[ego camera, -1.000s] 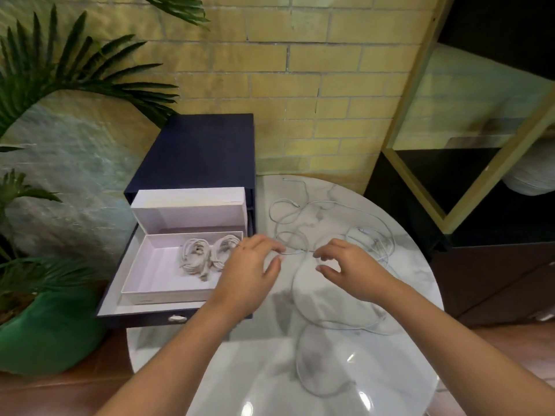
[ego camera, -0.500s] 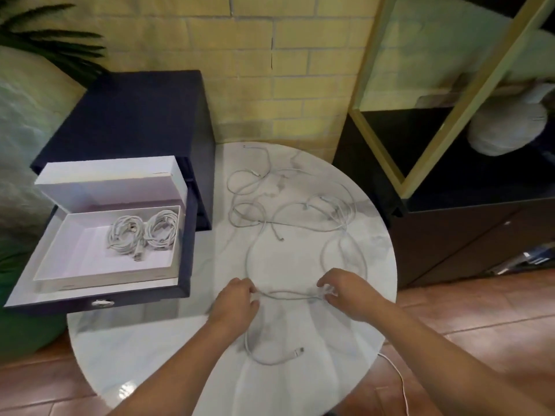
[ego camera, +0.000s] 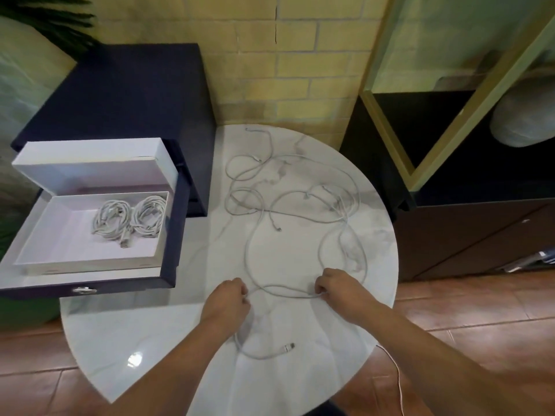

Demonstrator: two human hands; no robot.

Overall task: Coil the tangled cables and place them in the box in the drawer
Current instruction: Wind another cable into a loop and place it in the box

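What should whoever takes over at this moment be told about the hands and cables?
Left hand: pinching a thin white cable near the front of the round white marble table.
Right hand: gripping the same cable further along; a slack stretch runs between them.
Done: two coiled white cables lie in the open white cardboard box in the pulled-out dark blue drawer.
To do: the loose tangle of white cables spread across the table; coil each one and box it.

Upright lid (ego camera: 90, 163) behind open box (ego camera: 87, 264)
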